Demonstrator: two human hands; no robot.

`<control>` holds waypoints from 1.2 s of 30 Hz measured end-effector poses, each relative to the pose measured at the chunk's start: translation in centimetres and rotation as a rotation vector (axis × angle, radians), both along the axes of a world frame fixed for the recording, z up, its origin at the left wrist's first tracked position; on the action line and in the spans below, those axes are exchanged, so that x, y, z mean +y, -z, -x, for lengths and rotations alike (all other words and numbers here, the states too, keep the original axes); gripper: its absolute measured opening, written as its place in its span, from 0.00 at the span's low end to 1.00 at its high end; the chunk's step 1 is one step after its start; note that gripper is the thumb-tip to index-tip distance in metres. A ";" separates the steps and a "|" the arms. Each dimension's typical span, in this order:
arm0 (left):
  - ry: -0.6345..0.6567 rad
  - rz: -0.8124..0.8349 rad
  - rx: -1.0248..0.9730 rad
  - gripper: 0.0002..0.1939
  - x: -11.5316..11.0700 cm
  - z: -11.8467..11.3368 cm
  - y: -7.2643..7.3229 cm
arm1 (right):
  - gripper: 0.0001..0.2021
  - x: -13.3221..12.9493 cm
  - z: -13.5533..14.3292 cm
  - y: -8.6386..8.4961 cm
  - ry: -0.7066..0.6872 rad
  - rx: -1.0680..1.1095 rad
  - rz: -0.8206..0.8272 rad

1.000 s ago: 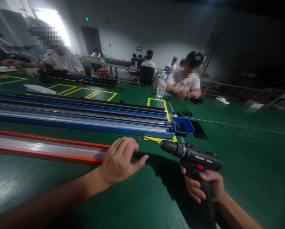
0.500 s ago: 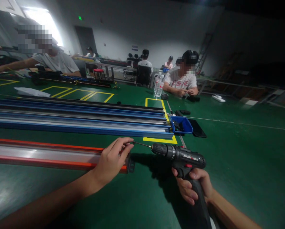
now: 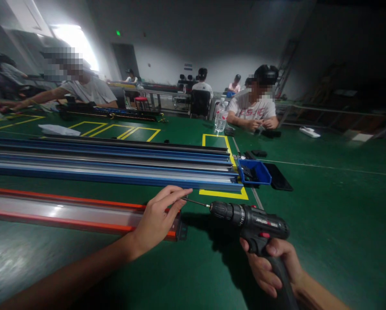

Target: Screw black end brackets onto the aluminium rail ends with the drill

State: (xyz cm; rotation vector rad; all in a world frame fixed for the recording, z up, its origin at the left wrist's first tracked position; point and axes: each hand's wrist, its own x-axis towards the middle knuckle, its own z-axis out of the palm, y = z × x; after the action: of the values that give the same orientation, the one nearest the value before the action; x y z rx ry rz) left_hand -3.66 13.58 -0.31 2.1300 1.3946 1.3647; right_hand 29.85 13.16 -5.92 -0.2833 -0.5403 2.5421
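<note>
My right hand (image 3: 270,267) is wrapped round the handle of a black cordless drill (image 3: 249,217), which points left. A long thin driver bit (image 3: 196,202) sticks out of its chuck. The far end of that bit reaches the thumb and fingers of my left hand (image 3: 160,215), which are closed in a pinch about its tip. Whether a small screw is also between them is hidden. Beneath my left hand lies an orange-edged metal rail (image 3: 66,215), with a dark end bracket (image 3: 182,230) at its right end.
Several blue and black rails (image 3: 115,168) lie behind the orange one. A blue bin (image 3: 255,172) with dark parts stands at their right ends, beside a dark flat tablet-like object (image 3: 278,176). A water bottle (image 3: 220,116) and a co-worker (image 3: 254,101) are farther back.
The view has shifted slightly, so most things sit a little farther right. The left index finger is straighter over the bit's tip. Both hands keep their holds.
</note>
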 end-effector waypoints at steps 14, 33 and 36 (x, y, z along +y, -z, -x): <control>0.071 0.316 -0.345 0.07 -0.1 -0.1 0.6 | 0.19 -0.4 -0.6 0.1 0.031 -0.041 -0.002; 0.003 0.214 -0.251 0.09 -0.2 0.2 1.4 | 0.20 -0.4 -1.1 0.3 0.041 -0.059 0.066; -0.017 0.159 -0.194 0.08 -0.3 0.3 1.3 | 0.19 -0.5 -1.1 0.2 0.037 -0.083 0.080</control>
State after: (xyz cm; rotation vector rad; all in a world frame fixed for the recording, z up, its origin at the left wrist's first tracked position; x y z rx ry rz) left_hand -3.92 13.33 -1.61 1.8369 1.3960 1.3755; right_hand 30.99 12.68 -6.14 -0.4247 -0.4610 2.5286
